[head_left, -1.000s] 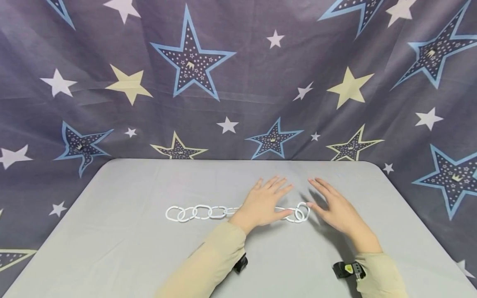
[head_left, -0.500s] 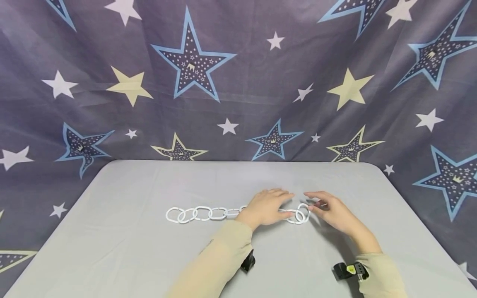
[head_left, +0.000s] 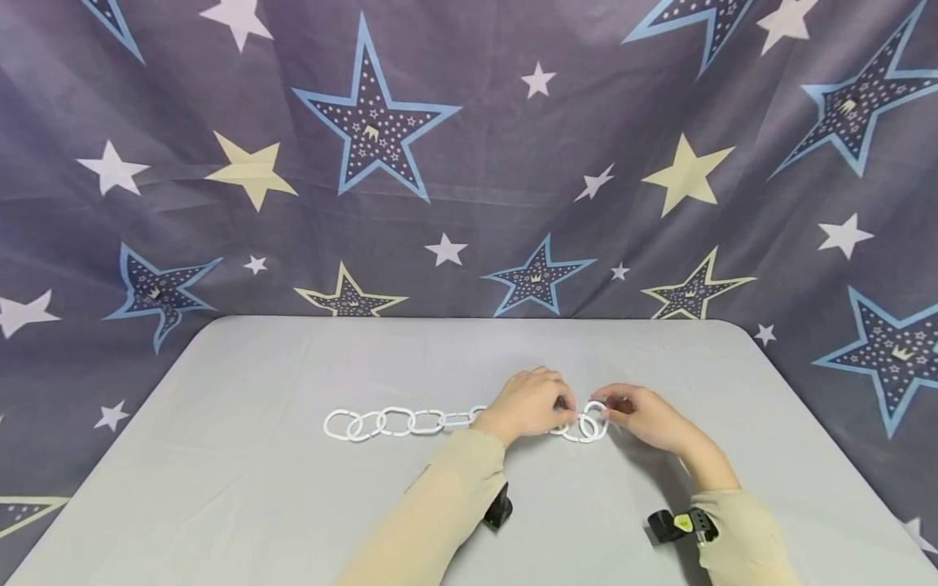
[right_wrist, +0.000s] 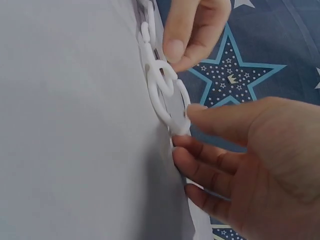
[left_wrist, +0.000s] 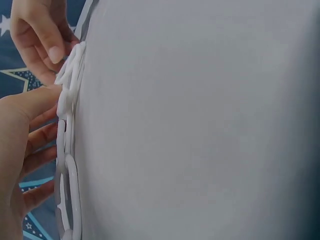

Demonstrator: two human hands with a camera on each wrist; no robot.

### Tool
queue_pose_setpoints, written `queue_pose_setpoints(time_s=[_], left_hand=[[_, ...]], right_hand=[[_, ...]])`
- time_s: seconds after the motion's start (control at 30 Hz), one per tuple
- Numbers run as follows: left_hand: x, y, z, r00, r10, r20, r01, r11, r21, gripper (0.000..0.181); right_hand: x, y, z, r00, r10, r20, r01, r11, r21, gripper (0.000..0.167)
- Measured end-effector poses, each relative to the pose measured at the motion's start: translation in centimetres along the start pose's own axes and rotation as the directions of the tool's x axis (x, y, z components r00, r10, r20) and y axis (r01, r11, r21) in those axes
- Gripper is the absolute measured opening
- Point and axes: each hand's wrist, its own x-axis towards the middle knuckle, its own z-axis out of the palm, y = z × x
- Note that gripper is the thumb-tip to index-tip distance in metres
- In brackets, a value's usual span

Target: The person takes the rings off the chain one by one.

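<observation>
Currently, my right hand (head_left: 643,415) pinches the end link (right_wrist: 156,100) of a white chain (head_left: 442,421). Just beside it, my left hand (head_left: 526,403) pinches the same chain, which runs on across the pale grey table (head_left: 278,505) past that hand to its left. Beige sleeves (head_left: 432,509) show behind both hands, and star-patterned fabric (head_left: 476,195) hangs beyond them.

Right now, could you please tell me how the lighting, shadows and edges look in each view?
Head view: soft, fairly even light, with a gray shadow by the right hand on the gray table; left wrist view: the table darkens toward the right edge; right wrist view: a soft-edged dark patch on the table, with the white chain looking bright.
</observation>
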Motion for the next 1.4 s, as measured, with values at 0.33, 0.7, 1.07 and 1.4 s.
queue_pose_setpoints(time_s=[0.33, 0.7, 1.07, 1.4], left_hand=[[0.5, 0.5, -0.2, 1.0, -0.002, -0.022, 0.002, 1.0, 0.015, 0.011], [-0.3, 0.8, 0.5, 0.99, -0.061, -0.131, 0.047, 0.993, -0.106, 0.009], [-1.2, 0.9, 0.3, 0.965, -0.17, -0.201, 0.13, 0.972, -0.197, 0.009], [-1.8, 0.7, 0.1, 0.945, -0.255, -0.205, 0.194, 0.941, -0.276, 0.01]], right_hand=[[0.2, 0.0, 0.3, 0.999, 0.044, 0.006, -0.044, 0.999, 0.001, 0.005], [-0.6, -0.4, -0.5, 0.998, 0.068, -0.009, -0.066, 0.99, 0.122, 0.007], [-0.7, -0.7, -1.1, 0.997, 0.017, -0.072, -0.012, 0.997, 0.073, 0.008], [-0.6, -1.9, -1.4, 0.998, -0.001, -0.069, 0.008, 0.994, 0.112, 0.01]])
